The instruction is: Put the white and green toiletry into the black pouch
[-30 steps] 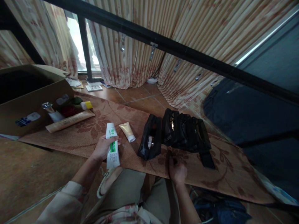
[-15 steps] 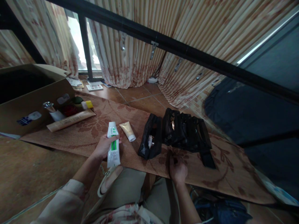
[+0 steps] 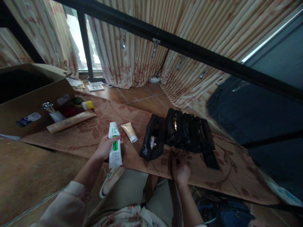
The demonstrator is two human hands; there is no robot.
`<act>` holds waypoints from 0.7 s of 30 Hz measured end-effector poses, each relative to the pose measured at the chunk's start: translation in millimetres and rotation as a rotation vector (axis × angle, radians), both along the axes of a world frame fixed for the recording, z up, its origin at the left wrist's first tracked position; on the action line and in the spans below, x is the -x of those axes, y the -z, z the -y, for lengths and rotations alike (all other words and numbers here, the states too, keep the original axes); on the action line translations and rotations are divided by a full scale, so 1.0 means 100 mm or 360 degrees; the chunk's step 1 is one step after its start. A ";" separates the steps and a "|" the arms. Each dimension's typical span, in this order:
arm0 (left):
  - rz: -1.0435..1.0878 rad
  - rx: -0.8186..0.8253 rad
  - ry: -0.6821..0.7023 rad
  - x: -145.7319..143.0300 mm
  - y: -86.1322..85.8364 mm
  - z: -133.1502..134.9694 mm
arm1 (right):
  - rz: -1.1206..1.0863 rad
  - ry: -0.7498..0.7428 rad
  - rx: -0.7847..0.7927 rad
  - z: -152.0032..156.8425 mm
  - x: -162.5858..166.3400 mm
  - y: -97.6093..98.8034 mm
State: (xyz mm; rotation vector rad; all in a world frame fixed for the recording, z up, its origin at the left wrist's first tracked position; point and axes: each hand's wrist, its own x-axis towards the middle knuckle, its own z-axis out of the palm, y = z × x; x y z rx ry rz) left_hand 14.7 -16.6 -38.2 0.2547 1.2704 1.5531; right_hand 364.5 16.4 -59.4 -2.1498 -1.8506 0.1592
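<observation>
My left hand is closed around a white squeeze tube with green bands, thumb across its front, over the table's near edge. Just right of it, a small gold tube with a white cap lies on the cloth. My right hand rests on the cloth near the edge with its fingers curled; whether anything is inside them is hidden. Beyond it stands a black mesh pouch with a pale item showing inside. Several more black mesh pouches are grouped to its right.
A cardboard box stands at the left, with a long beige tube, a silver-capped bottle and a yellow-capped item beside it. The patterned cloth covers the table. A dark metal bar crosses above, before pleated curtains.
</observation>
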 end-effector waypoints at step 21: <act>0.0121 -0.0349 -0.0567 -0.07 0.02 -0.03 | -0.0005 -0.0032 -0.0035 0.01 0.02 -0.04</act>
